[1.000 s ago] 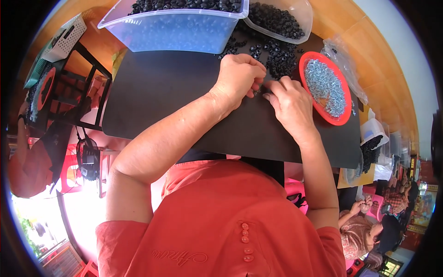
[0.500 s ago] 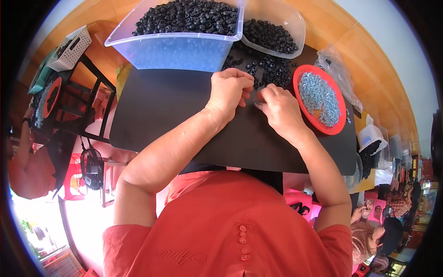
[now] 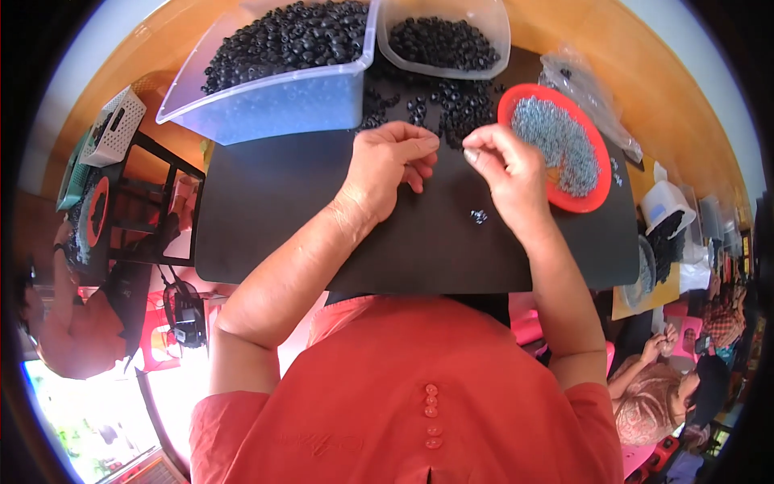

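My left hand [image 3: 385, 161] is over the dark table, thumb and forefinger pinched together and the other fingers curled. Across a small gap, my right hand [image 3: 513, 165] pinches with thumb and forefinger. Whatever sits between the fingertips of either hand is too small or hidden to make out. Below the right hand lies a small cluster of silvery metal pieces [image 3: 479, 216]. Just beyond both hands, loose black knob-like pieces [image 3: 461, 113] are spread on the table. Beside the right hand stands a red dish [image 3: 597, 194] holding many small silvery pieces.
A large clear tub [image 3: 266, 113] full of black pieces stands at the back left, with a smaller clear container [image 3: 504, 48] beside it. A plastic bag [image 3: 592, 89] lies behind the dish. People sit at other tables, a seated person [image 3: 657, 395] at right among them.
My right hand has moved away from the left one, widening the gap. The silvery cluster on the table now shows below it. The whole view has shifted slightly.
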`<state>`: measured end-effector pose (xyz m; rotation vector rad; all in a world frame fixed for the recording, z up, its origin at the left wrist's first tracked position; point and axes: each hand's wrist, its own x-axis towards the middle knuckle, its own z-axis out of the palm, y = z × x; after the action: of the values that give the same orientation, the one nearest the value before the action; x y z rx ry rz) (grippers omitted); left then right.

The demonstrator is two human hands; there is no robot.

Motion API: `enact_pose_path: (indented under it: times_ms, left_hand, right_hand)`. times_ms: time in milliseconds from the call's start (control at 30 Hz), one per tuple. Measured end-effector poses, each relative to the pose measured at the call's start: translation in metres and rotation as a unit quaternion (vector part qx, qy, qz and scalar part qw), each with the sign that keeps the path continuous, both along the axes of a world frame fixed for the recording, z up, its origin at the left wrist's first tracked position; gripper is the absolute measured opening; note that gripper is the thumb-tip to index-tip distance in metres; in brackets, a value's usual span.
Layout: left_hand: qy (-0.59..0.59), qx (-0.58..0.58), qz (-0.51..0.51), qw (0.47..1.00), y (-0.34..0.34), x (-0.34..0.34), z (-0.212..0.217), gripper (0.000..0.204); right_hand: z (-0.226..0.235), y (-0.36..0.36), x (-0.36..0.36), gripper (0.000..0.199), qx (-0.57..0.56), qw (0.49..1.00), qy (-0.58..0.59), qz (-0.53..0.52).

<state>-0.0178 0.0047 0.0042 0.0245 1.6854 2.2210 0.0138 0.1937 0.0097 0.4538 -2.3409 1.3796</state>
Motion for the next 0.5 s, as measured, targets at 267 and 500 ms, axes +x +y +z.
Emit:
enact_pose_path:
  times_ms: [267, 500]
  left_hand:
    - [0.106, -0.154, -0.070, 0.980, 0.007, 0.012, 0.009, 0.012]
    - [0.092, -0.158, -0.099, 0.978, 0.007, 0.020, 0.009, 0.013]
  right_hand:
    - [0.028, 0.023, 0.041, 0.026, 0.309, 0.944, -0.073, 0.091]
    - [0.005, 0.021, 0.051, 0.015, 0.305, 0.951, -0.032, 0.040]
